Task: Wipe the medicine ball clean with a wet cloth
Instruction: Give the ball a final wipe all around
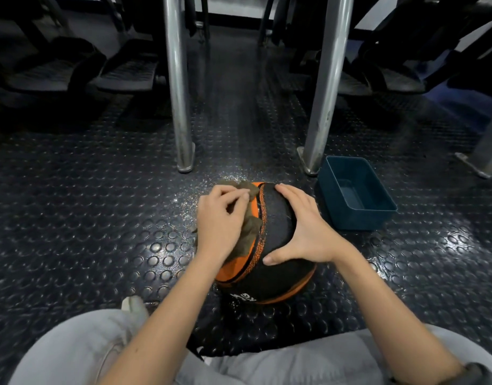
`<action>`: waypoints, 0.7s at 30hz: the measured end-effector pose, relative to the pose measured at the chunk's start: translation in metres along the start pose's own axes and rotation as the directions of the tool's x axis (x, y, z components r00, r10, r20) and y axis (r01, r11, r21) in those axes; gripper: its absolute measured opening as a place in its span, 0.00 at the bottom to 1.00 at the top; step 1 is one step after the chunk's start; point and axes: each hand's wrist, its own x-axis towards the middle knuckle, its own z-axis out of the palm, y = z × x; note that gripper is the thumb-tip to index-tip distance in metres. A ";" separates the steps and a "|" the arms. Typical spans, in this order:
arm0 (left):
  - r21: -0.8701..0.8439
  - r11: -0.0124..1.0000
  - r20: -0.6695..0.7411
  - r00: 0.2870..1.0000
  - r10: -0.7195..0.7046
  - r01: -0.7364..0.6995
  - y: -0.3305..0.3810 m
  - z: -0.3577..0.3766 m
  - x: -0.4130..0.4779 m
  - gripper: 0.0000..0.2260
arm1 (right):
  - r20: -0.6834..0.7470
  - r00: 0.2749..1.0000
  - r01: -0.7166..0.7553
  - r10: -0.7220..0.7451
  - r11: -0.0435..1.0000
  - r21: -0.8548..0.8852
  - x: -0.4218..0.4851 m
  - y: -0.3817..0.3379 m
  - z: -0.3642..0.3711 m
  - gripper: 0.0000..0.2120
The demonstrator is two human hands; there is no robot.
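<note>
We see a dark studded rubber floor (72,218) filling the frame. Two upright steel posts (178,93) stand at top centre. Black-and-orange medicine ball (275,218) rests on the floor at frame centre. Teal rectangular plastic tub (361,219) sits just right of the ball. Right hand (308,229) lies spread flat on the ball's top, fingers straight. Left hand (220,218) has its fingers curled, bunching a brown-grey cloth (251,226) against the ball's left side.

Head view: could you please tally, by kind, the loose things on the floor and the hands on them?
1 black-and-orange rubber medicine ball
1 crumpled brown-grey cloth
1 dark blue rectangular plastic tub
2 hands: left hand gripping the cloth, right hand flat on the ball
Total: 5
</note>
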 end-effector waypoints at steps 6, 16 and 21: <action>0.003 0.992 0.131 0.984 0.121 -0.123 0.022 -0.001 -0.023 0.13 | -0.003 1.000 -0.025 0.025 1.000 -0.005 0.008 0.001 -0.003 0.66; -0.514 0.773 0.476 0.873 -0.104 0.372 0.023 -0.030 0.001 0.18 | 0.005 0.997 0.040 -0.080 0.557 0.829 0.007 0.018 -0.020 0.43; -0.481 0.871 0.311 0.948 0.063 0.100 -0.002 -0.021 -0.007 0.30 | -0.127 0.991 0.098 -0.043 0.883 0.458 0.014 0.009 -0.008 0.26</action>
